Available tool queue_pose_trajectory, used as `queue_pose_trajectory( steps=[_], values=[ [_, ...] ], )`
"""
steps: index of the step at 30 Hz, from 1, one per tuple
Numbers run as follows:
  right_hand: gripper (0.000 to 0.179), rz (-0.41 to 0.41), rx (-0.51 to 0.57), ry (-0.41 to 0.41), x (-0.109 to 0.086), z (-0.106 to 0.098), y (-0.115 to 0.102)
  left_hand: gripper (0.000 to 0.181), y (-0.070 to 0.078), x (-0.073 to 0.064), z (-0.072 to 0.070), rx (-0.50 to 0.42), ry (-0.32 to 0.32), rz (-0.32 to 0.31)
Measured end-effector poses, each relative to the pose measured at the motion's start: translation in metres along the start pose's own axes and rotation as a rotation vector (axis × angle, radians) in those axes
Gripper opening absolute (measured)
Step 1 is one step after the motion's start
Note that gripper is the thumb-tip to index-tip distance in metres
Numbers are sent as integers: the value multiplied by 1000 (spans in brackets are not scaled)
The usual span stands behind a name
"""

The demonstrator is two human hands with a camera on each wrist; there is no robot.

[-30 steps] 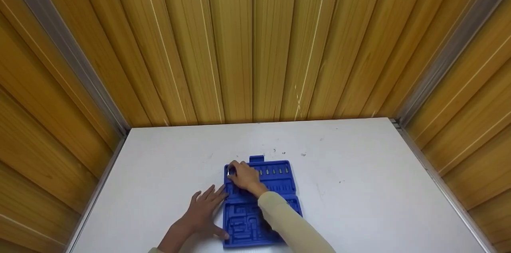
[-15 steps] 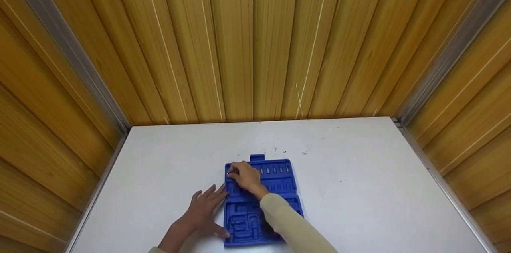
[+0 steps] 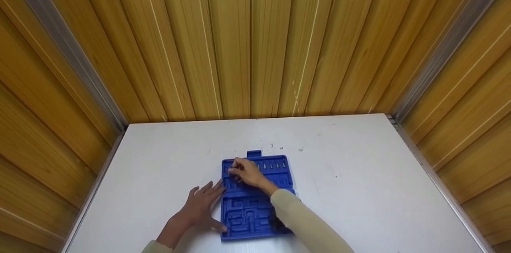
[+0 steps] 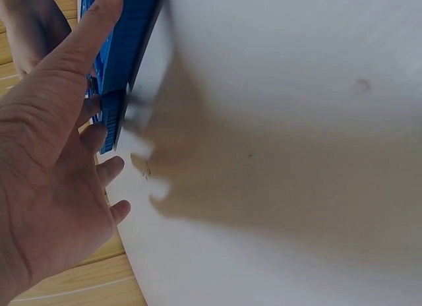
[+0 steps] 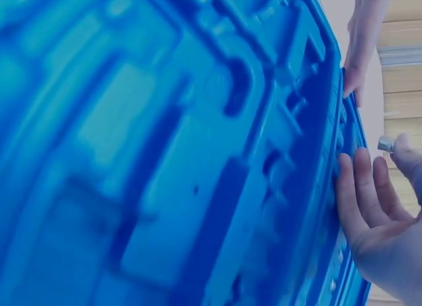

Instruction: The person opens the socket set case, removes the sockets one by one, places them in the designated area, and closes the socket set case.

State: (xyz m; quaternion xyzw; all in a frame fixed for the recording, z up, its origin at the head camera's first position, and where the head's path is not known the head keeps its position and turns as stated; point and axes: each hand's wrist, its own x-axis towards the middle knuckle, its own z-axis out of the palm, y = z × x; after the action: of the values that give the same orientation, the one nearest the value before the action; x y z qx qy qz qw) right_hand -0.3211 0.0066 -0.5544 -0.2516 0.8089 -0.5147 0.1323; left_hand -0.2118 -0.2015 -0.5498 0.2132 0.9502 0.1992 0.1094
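An open blue plastic tool case (image 3: 251, 237) lies flat on the white table, its moulded recesses facing up. My right hand (image 3: 249, 174) is over the far-left part of the case. Between its thumb and forefinger it pinches a small silver socket (image 5: 386, 144), best seen in the right wrist view; the other fingers extend over the case. My left hand (image 3: 199, 207) rests spread along the case's left side, with fingertips at the hinge area and the thumb on the near-left edge. Several small metal bits (image 3: 271, 166) stand in a row in the far half.
The white table (image 3: 359, 189) extends around the case, with small dark marks beyond it. Wood-patterned panels (image 3: 255, 45) rise behind and at both sides. A latch tab (image 3: 254, 153) sticks out from the case's far edge.
My right hand has lifted slightly and drawn back to the right from the far-left slot, with the socket pinched. The left hand keeps its place on the case.
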Motion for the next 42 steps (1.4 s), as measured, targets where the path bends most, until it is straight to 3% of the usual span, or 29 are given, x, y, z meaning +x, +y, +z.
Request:
queue_pose_trajectory(
  steps=[4,8,13,22,32,42],
  values=[
    [18,-8,62,-24,-7,-14,0,122,0,-1,0,-9,-4,-1],
    [18,4,131,29,-15,-30,3,122,1,0,-1,3,-5,0],
    [18,80,184,101,-24,-51,10,122,3,0,-1,4,-12,-4],
    [26,121,23,183,-39,-92,15,123,1,-3,-1,-33,-9,-1],
    [27,136,-39,232,-63,-132,34,122,-2,-3,-2,-8,0,44],
    [30,190,-37,259,-83,-154,51,120,-2,-4,0,-27,14,53]
  ],
)
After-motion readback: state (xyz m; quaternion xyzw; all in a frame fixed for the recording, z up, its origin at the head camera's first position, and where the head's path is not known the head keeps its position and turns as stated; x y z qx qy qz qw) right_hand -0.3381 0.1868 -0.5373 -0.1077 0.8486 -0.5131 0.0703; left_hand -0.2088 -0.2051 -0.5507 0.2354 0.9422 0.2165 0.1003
